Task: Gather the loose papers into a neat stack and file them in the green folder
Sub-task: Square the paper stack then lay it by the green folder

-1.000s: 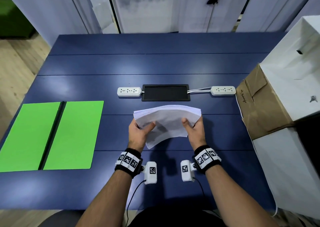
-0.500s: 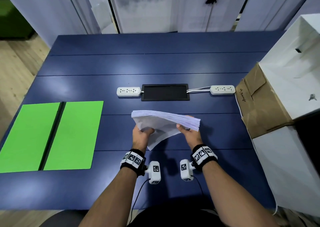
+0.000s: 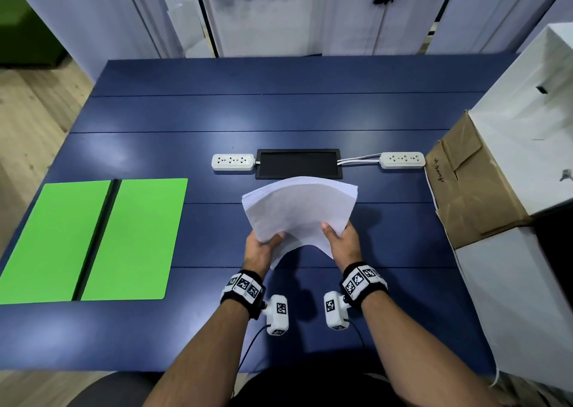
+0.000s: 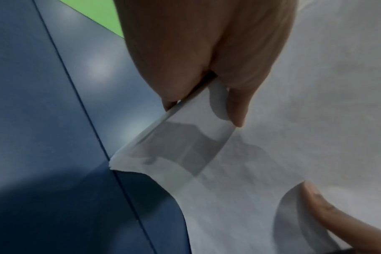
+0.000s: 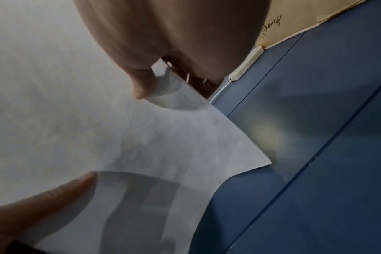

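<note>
A stack of white papers (image 3: 299, 208) is held above the blue table (image 3: 279, 112), bowed upward in the middle. My left hand (image 3: 262, 245) grips its near-left side, thumb on top and fingers underneath. My right hand (image 3: 339, 240) grips the near-right side the same way. In the left wrist view the thumb pinches the paper stack (image 4: 272, 120) at its edge. In the right wrist view the thumb lies on the paper stack (image 5: 76, 103). The green folder (image 3: 93, 239) lies open and flat at the table's left, with a dark spine down its middle.
Two white power strips (image 3: 232, 161) (image 3: 402, 160) flank a black panel (image 3: 299, 164) just beyond the papers. A brown cardboard flap (image 3: 468, 183) and white boxes (image 3: 527, 127) crowd the right edge. A strip of the green folder (image 4: 102, 15) shows in the left wrist view.
The paper stack tilted down on its right side half a second ago. It is now raised again, bowed upward and facing me, with both hands still gripping its near edge.
</note>
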A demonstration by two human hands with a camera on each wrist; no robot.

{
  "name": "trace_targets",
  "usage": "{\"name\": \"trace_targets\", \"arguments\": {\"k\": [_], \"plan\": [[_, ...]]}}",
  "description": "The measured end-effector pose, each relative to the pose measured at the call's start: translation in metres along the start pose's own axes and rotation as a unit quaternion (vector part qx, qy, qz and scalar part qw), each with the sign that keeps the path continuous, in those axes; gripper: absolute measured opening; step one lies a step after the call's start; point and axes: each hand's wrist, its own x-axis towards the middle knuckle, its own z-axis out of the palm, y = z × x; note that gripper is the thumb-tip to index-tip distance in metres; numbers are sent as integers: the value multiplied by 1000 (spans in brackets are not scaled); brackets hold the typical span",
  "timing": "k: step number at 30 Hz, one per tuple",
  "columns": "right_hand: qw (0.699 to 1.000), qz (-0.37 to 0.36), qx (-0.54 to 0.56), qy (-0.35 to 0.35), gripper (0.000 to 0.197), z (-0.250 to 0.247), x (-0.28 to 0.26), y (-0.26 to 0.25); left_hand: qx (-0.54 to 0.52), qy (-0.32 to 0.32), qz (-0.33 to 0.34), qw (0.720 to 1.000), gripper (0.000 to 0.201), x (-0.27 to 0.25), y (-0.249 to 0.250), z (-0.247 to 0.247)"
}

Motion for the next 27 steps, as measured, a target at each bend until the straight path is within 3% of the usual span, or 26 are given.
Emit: {"name": "trace_targets", "arguments": {"k": [6,12,17,27], "plan": [[1000,-13,-10,-26,34,-12,-2,-12,26,-29,-17,999,28,-3,12,-12],[993,47,72,-82,33,-14,-27,-10,-21,-41,-59,997,33,-24,4,-27],[992,67,19,-105,31,-13,-42,11,-17,-51,-70,996,34,-37,-6,-36],[989,95,28,-107,31,23,-74,25,-17,-71,-149,986,42,-44,-37,-86]]}}
